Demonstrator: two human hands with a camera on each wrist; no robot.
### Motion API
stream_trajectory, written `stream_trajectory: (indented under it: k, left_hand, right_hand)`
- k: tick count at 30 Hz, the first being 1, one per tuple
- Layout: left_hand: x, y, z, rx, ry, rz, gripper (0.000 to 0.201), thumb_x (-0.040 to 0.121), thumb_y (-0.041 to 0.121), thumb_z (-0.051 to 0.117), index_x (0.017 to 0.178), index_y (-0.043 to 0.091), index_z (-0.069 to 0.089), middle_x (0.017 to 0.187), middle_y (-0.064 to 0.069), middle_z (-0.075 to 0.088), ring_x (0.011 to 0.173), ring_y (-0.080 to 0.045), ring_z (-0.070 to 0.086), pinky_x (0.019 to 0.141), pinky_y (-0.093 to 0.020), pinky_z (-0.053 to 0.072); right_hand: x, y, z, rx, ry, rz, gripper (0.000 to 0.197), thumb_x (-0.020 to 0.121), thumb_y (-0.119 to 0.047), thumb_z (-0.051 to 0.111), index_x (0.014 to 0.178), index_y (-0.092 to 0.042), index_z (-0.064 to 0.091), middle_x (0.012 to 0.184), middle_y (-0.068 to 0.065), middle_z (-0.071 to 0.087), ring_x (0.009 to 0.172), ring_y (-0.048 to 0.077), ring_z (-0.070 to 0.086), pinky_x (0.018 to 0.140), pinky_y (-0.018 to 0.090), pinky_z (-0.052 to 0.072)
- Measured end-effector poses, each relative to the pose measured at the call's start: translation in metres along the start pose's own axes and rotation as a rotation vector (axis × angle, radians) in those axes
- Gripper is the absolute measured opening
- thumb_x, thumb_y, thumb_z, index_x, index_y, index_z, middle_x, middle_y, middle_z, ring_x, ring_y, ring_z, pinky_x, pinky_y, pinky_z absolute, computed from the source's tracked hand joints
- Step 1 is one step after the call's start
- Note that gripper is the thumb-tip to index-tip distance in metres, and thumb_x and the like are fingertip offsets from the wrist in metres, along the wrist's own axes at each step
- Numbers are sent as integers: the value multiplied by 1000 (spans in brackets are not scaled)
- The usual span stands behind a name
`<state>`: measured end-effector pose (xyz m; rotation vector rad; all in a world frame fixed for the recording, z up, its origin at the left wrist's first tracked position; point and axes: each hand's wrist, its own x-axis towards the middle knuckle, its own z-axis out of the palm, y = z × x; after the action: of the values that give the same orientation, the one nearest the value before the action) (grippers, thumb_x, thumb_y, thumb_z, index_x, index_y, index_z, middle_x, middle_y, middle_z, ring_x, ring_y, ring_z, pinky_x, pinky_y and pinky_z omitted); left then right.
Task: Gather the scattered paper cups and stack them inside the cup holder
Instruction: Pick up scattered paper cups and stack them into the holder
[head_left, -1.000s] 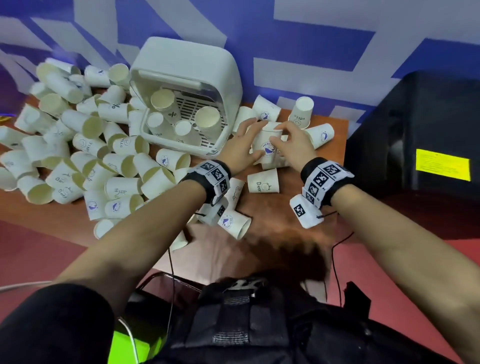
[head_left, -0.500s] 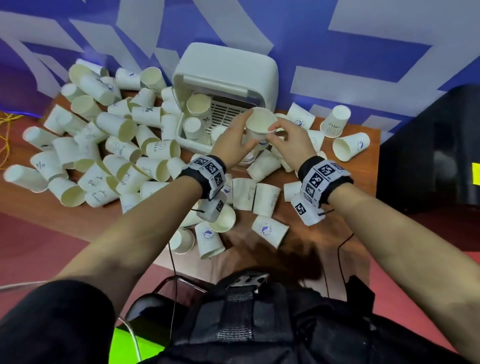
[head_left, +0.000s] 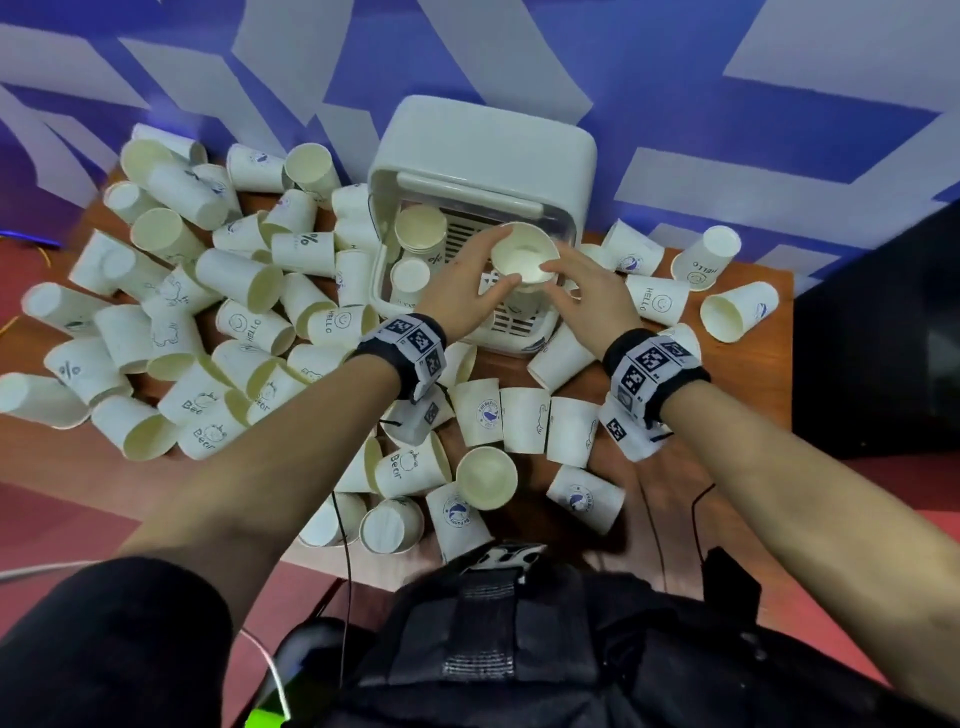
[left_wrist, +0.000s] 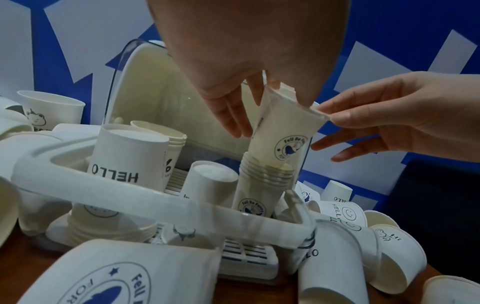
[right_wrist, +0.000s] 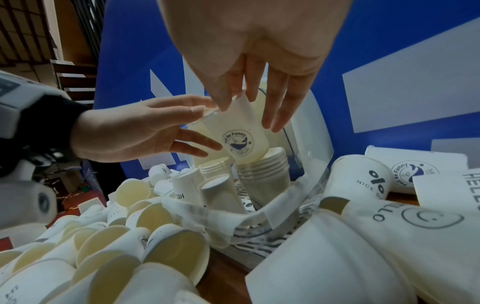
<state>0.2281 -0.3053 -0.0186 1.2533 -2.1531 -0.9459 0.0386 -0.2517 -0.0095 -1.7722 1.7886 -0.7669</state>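
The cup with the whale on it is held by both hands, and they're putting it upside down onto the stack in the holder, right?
Not upside down. The cup is mouth up, its bottom going into the stack in the holder. The left wrist view shows this. Both the left hand and the right hand do hold it by the rim.

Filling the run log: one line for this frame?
phase: nesting | left hand, right hand: pinch cup rim | cup: entering stack in cup holder

"HELLO", "Bear", "NICE D…" and, apparently, "Fell Be Funny" on scattered paper cups (head_left: 657, 305).
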Motion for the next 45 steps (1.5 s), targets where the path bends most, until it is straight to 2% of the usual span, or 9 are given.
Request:
stream_trajectory:
  k: [2,6,11,18,28,32,35,38,45]
  left_hand:
    - [3,-8,0,-2,-17,6,55,95,34,55,144,21,34,148,3,39,114,-10,50,87,-19,40]
    - [6,-21,4,-8,-66,-37,60,92,38,58,145,25,34,147,1,40,121,-16,50,95,-33,46]
    - [13,-30,13,39,-99,-55,61,92,34,60,145,17,34,146,-4,42,127,-19,45,94,-20,33]
    - [30,-35,19,7,-165,-86,69,89,29,64,147,11,31,145,-11,43,130,-23,42,107,-30,29]
    - [39,-40,28,166,-209,-114,68,90,36,63,147,18,33,133,-14,51,126,-30,40,104,-35,30]
    - [38,-38,29,228,-179,-103,66,88,36,63,145,14,38,137,-11,47,128,-28,40,108,-38,32]
    - [30,-34,29,228,-83,-63,61,88,28,64,141,9,41,138,-12,45,127,-27,42,107,-33,31]
    - [18,-26,29,239,-6,-1,52,89,23,63,136,7,47,134,-12,49,123,-27,45,103,-29,32]
    - [-1,19,41,215,-17,92,44,88,14,56,132,9,51,133,-11,47,122,-24,46,100,-30,37]
  right_hand:
    - [1,2,7,5,-25,15,31,93,-23,56,124,-20,60,145,-7,45,125,14,49,101,38,45]
    - [2,4,14,-36,-41,31,37,94,-21,55,131,-20,55,146,-2,44,130,15,45,107,34,39]
    - [7,3,20,-89,-90,103,46,96,-19,52,141,-19,43,147,1,42,131,18,43,106,27,34]
    - [11,14,33,-165,-225,195,61,98,-26,47,151,-16,18,158,5,19,141,21,28,112,30,25]
    - [13,24,47,-248,-350,198,78,95,-17,51,151,-11,-2,158,1,-18,138,26,30,103,34,40]
    - [11,20,43,-218,-340,196,71,95,-17,50,152,-14,8,159,1,-15,141,20,26,105,27,33]
    - [3,15,37,-164,-273,168,61,95,-15,49,149,-12,23,160,3,-4,145,20,16,115,30,24]
    - [-10,14,29,-127,-207,165,54,94,-12,49,146,-12,32,159,7,11,143,23,21,115,31,22]
    - [-46,35,-7,-23,-135,265,48,94,-8,48,141,-9,39,151,14,28,140,25,26,112,25,17]
